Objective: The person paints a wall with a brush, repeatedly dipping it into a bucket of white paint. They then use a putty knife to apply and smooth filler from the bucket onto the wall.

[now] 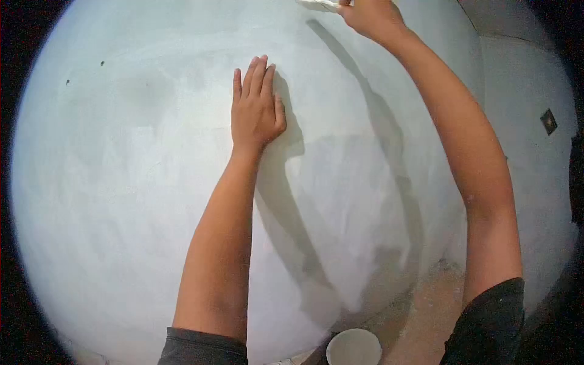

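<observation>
A pale, whitish wall [152, 201] fills most of the view. My left hand [257, 115] lies flat against it near the middle, palm to the surface and fingers stretched upward, holding nothing. At the top edge my right hand [372, 18] is closed around a white-coated paintbrush [320, 5], its head pointing left along the wall. Part of the brush and the tops of my right fingers are cut off by the frame. Both arms cast shadows on the wall.
Low down, between my arms, stands a round bucket [354, 348] with pale contents on the brownish floor [435, 304]. The side wall at right carries a dark diamond-shaped fitting [549, 121]. Two small dark holes [102, 63] mark the wall at upper left.
</observation>
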`<state>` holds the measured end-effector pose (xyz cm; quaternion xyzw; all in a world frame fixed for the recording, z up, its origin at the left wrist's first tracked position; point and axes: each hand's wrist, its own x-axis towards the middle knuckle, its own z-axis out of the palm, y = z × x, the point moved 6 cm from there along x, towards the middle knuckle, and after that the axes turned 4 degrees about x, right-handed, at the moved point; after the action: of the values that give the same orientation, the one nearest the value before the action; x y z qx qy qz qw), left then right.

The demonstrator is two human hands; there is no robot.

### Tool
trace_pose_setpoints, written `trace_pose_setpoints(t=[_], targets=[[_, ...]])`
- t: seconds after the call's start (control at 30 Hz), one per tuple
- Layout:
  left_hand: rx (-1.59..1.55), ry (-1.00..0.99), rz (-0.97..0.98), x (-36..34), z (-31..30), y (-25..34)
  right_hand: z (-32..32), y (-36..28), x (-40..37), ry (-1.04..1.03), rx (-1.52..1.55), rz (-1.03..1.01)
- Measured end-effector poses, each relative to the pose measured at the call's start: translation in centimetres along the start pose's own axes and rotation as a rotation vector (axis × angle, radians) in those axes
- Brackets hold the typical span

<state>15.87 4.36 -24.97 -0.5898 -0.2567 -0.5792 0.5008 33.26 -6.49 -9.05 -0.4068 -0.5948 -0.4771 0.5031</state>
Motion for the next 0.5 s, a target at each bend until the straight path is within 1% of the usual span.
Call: trace_pose_setpoints(t=[0.03,0.1,0.13,0.17,0.23,0.27,0.3,0.37,0.4,0.43,0.47,0.5], targets=[[-0.008,0.012,-0.017,0.0,-0.7,2.0,-0.7,0.7,-0.4,0.001,0.009,-0.006],[0.016,0.02,-0.023,0.5,-1.8,5.7,-1.6,1.6,-1.1,-0.049,-0.154,-0.099],[-0.005,0.027,-0.03,0.7,-2.4,7.1,-1.9,1.7,-2.0,-0.109,-0.226,-0.236],[-0.027,0.034,-0.038,0.8,-3.0,8.8,-2.8,2.6,-3.1,-0.109,-0.221,-0.238],[-0.036,0.044,-0.061,1.4,-3.9,11.2,-4.2,3.2,-5.8,-0.24,-0.164,-0.267],[-0.044,0.043,-0.06,1.7,-4.3,11.9,-4.5,3.9,-6.6,-0.197,-0.134,-0.293],[-0.053,0.048,-0.062,1.9,-4.7,12.9,-5.6,4.2,-7.6,-0.201,-0.136,-0.304],[-0.031,0.045,-0.08,4.5,-4.3,8.7,-3.2,2.1,-5.2,-0.411,-0.109,-0.273],[-0.035,0.04,-0.082,4.9,-3.9,7.3,-2.5,1.6,-4.9,-0.461,-0.074,-0.279],[-0.037,0.038,-0.081,5.1,-3.6,7.0,-2.2,1.8,-5.3,-0.506,-0.039,-0.284],[-0.027,0.038,-0.082,5.3,-3.7,7.7,-2.5,2.6,-5.7,-0.62,-0.071,-0.259],[-0.035,0.052,-0.077,5.4,-3.8,9.3,-4.1,4.1,-6.2,-0.61,-0.085,-0.255]])
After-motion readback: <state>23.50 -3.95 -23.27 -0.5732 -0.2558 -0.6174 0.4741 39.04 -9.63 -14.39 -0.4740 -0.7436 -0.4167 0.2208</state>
